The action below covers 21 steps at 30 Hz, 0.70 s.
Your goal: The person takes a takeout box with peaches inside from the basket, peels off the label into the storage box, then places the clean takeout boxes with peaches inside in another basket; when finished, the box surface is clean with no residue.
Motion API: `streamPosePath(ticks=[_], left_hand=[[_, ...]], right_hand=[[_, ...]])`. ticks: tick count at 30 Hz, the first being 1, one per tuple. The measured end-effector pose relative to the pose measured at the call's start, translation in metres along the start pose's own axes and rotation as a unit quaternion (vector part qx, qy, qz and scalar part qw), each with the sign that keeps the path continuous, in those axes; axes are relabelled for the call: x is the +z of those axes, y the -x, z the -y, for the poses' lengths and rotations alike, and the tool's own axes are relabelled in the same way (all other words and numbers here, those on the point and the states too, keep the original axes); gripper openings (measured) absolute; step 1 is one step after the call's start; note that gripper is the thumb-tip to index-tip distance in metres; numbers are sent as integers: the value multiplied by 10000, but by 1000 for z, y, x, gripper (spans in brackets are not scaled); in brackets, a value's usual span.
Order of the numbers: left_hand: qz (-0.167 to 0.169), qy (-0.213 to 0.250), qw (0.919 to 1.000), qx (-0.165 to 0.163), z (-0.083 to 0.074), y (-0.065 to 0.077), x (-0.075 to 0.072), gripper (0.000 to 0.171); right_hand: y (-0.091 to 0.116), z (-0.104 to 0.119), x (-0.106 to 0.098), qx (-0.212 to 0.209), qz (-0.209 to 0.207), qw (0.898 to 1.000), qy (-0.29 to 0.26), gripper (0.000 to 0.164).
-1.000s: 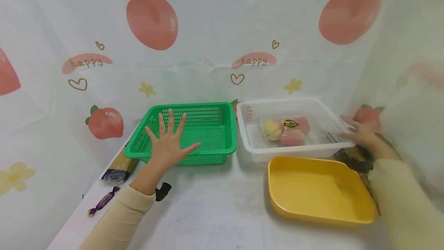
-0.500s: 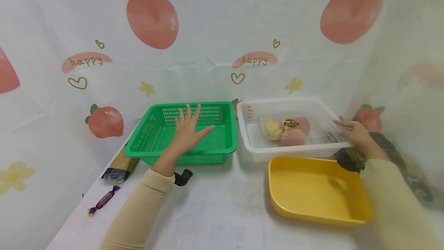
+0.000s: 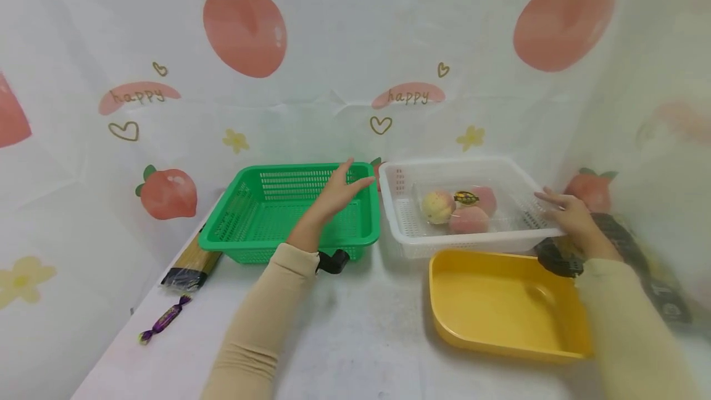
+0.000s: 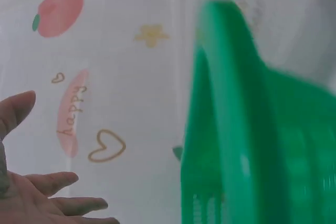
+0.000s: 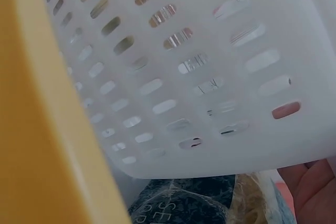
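Observation:
My left hand [image 3: 335, 193], fingers apart and thumb out, is over the right side of the green plastic basket [image 3: 236, 245]. It holds nothing; the left wrist view shows its fingers [image 4: 50, 183] spread beside the blurred green rim. At the white plastic basket [image 3: 472, 241], my right hand [image 3: 572, 218] holds the right rim, fingers over it and palm outside. That palm [image 5: 315, 190] shows at the corner of the right wrist view, its grip partly hidden by the basket wall. Inside the white basket lies a clear pack of peaches [image 3: 469, 220].
A yellow basin [image 3: 511, 307] stands in front of the white basket. Dark-and-gold bags [image 3: 624, 242] lie at the right, partly behind the right arm. Toward the left edge are a long packet [image 3: 191, 267] and a purple wrapped candy [image 3: 165, 319].
My left hand has swept right across the green basket toward the white one. My right hand has settled slightly inward on the white rim. The baskets stay put.

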<state>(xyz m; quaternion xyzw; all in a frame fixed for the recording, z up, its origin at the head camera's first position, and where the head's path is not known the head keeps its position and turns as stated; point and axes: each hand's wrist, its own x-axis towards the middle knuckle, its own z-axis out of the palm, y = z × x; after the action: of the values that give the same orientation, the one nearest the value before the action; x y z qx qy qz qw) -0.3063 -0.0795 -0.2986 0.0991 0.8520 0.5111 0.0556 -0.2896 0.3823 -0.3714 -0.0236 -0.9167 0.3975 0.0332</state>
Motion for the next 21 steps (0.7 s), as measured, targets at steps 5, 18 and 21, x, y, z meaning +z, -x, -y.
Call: streamPosePath(ticks=[5,18,21], left_hand=[[227,1040,9939,-299,-11,-12,12,77],[1158,3966,9034,-1149,-26,-41,61,69],[1272,4248,8857,-1372,-27,-46,74,69]], right_hand=[[-1,1,2,68,-63,10000,19,52],[0,4,4,233,-37,9996,-132,52],[1,3,4,275,-56,9995,-143,51]])
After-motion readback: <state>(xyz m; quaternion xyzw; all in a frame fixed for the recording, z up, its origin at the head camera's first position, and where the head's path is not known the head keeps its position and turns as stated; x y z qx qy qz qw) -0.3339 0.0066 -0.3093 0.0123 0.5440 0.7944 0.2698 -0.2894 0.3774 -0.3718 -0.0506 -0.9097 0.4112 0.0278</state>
